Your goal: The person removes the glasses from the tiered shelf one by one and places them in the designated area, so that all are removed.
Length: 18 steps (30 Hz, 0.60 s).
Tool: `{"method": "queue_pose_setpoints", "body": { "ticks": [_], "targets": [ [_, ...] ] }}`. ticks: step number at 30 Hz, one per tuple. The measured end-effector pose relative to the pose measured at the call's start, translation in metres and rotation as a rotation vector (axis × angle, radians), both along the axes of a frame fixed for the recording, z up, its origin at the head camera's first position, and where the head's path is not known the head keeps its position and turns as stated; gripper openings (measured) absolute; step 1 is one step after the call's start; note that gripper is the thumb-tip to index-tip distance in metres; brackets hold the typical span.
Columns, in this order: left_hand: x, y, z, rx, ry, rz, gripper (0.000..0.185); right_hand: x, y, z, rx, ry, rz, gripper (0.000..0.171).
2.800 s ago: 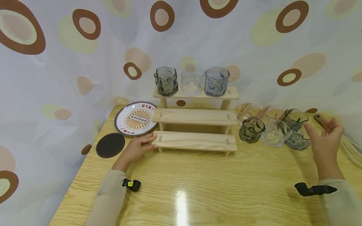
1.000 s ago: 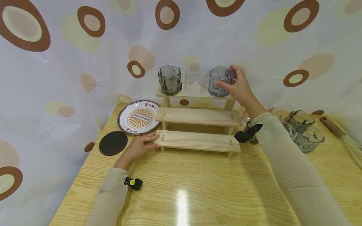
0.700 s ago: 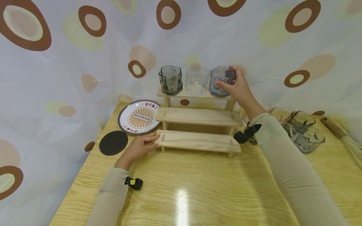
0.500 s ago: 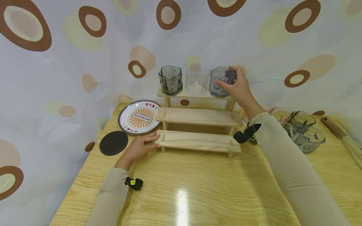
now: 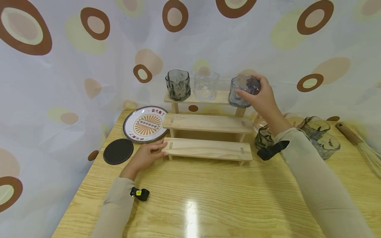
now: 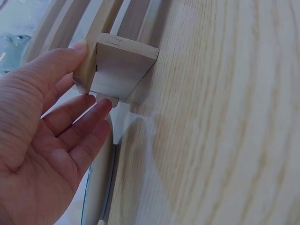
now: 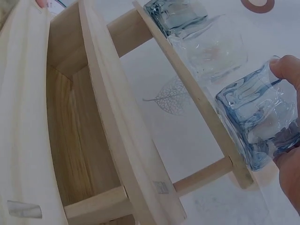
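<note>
Now the right hand [image 5: 262, 97] is grasping the blue glass [image 5: 241, 92] by its rim above the wooden rack [image 5: 208, 123]; the left hand [image 5: 146, 156], fingers relaxed, is steadying it, so lifting slowly seems wise.

The left hand [image 5: 145, 157] is laid flat and low, fingers [image 6: 70, 112] straight and relaxed. The right hand [image 5: 262, 99] is raised, arm extended forward, fingers [image 7: 286, 65] and thumb curled in a grip.

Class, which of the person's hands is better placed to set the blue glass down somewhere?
The right hand: it already grips the blue glass off the top shelf. The left hand rests on the wooden rack.
</note>
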State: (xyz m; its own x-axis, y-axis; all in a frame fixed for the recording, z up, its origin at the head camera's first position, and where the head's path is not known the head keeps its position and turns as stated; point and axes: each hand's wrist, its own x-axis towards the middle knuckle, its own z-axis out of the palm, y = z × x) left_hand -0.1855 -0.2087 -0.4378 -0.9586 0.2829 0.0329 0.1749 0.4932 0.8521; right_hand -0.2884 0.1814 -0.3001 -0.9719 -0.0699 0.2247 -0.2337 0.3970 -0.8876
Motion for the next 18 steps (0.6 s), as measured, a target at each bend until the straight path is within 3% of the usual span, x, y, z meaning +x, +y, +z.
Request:
{"method": "queue_pose_setpoints", "body": {
  "ticks": [9,18],
  "targets": [
    [0.001,-0.001,0.001,-0.008,0.005,-0.008,0.048,0.035,0.037,-0.007,-0.011,0.066,-0.096,0.075],
    [0.002,0.001,0.002,-0.002,-0.017,-0.013,0.049,0.069,0.069,-0.024,-0.004,0.053,-0.227,0.072]
  ]
}}
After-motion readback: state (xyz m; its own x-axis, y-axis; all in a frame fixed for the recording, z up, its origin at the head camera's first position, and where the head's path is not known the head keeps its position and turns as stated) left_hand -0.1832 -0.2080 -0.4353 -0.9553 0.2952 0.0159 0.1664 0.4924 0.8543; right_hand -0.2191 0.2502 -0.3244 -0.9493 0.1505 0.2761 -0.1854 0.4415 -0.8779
